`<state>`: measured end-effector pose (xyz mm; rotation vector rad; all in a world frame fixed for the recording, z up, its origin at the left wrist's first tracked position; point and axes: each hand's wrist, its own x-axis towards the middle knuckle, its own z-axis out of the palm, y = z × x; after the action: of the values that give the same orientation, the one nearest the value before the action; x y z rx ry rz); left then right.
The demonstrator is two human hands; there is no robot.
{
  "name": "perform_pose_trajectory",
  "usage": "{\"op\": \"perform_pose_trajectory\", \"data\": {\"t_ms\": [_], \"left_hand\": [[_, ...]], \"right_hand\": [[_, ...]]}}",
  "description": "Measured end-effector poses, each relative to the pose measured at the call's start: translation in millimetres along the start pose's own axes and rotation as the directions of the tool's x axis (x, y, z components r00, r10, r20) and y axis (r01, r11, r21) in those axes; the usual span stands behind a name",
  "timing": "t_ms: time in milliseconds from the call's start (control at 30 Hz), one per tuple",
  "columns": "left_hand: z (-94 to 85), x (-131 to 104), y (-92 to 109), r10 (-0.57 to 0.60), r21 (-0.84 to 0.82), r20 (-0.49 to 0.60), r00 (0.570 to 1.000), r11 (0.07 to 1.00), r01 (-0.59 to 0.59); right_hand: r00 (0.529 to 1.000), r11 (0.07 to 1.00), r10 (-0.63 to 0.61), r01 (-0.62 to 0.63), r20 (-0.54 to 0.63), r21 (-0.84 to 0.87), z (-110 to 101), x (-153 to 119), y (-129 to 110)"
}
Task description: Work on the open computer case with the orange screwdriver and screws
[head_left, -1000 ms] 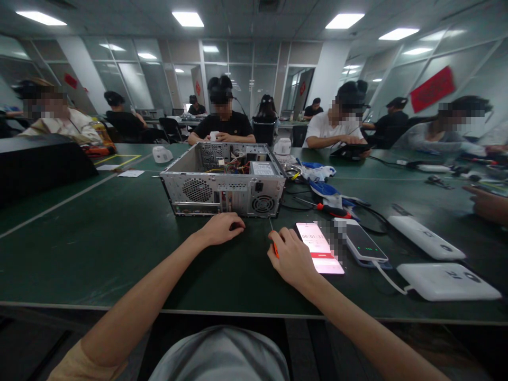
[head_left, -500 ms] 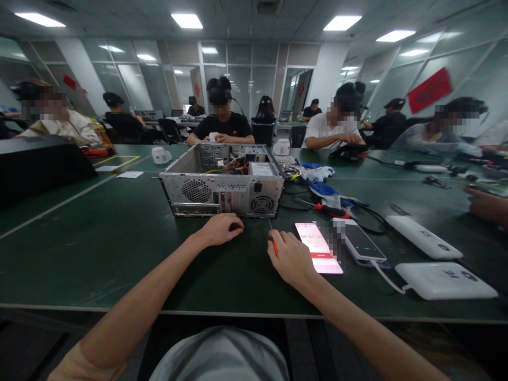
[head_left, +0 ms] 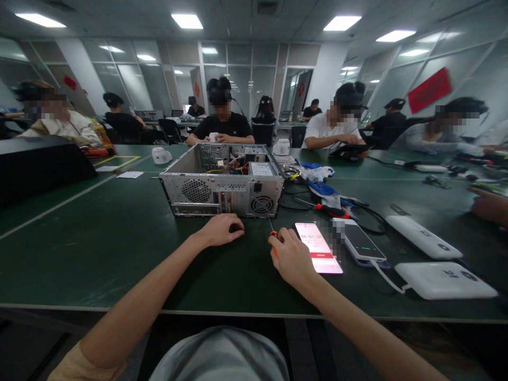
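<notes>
An open metal computer case (head_left: 238,198) stands on the green table (head_left: 130,264), its back panel with fan grilles facing me and wires and a drive showing inside. My left hand (head_left: 223,229) rests on the table just in front of the case, fingers curled; whether anything is inside them is hidden. To the right, my right hand (head_left: 290,254) is closed around a screwdriver with an orange-red handle (head_left: 274,235). Its thin shaft points toward the case's lower right corner. Beside that hand lies a lit phone (head_left: 319,248) with a timer on its screen.
Right of the phone lie a white device with a cable (head_left: 363,241) and two white power banks (head_left: 423,235). Behind them are a red-and-black screwdriver (head_left: 331,211) and blue-white gloves (head_left: 325,193). A black case (head_left: 39,164) stands left. People sit across the table.
The fingers of my right hand have shifted on the screwdriver, and more of its handle shows above them. My left hand has hardly moved.
</notes>
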<state>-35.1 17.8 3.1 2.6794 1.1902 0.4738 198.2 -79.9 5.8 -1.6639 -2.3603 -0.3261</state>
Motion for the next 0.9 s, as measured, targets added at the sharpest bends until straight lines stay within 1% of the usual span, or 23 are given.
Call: {"op": "perform_pose_trajectory", "data": {"t_ms": [300,467,700,900], "left_hand": [[0.4,0,0,-0.009,0.002,-0.02,1.0,1.0,0.009],[-1.5,0,2,-0.022,0.002,-0.003,1.0,1.0,0.022],[-0.8,0,0,-0.004,-0.002,0.001,1.0,1.0,0.004],[1.9,1,-1,-0.003,0.002,0.002,1.0,1.0,0.003]], "right_hand": [[1.0,0.999,0.021,-0.02,-0.012,0.037,5,1,-2],[0.999,0.998,0.039,-0.04,0.014,0.055,5,0,-2],[0.999,0.998,0.038,-0.036,-0.038,0.052,8,-1,1],[0.996,1.0,-0.016,0.018,-0.085,0.022,13,-2,3]]}}
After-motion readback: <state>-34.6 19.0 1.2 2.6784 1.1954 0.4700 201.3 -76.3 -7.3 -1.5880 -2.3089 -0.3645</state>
